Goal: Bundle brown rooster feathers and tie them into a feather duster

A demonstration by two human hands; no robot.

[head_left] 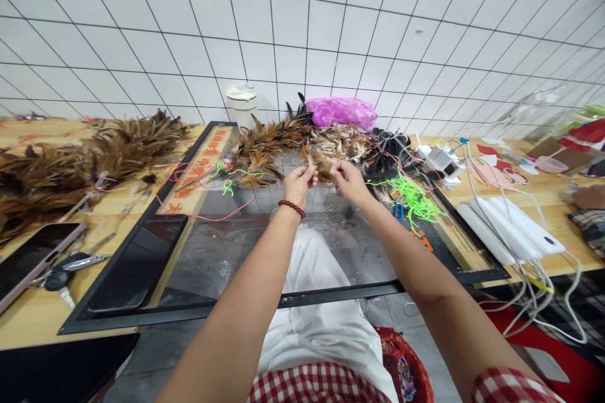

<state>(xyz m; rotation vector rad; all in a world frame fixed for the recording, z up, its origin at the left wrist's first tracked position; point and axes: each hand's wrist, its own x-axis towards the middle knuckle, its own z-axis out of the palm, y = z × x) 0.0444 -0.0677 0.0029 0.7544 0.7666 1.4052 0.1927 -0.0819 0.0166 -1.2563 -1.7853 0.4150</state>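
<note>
Both my arms reach forward over a glass tabletop (236, 252). My left hand (299, 182), with a red bead bracelet (292, 207) at the wrist, is closed in a pinch on a small bunch of brown feathers (322, 164). My right hand (348, 180) pinches the same bunch from the right side. Just beyond the hands lies a pile of brown feathers (269, 145).
More feathers (85, 157) heap on the wooden table at left, beside a phone (33, 258) and keys (61, 274). Green string (411, 195), red cord (198, 192), a pink plastic bag (341, 111), a white jar (241, 104) and white chargers (510, 220) surround the work area.
</note>
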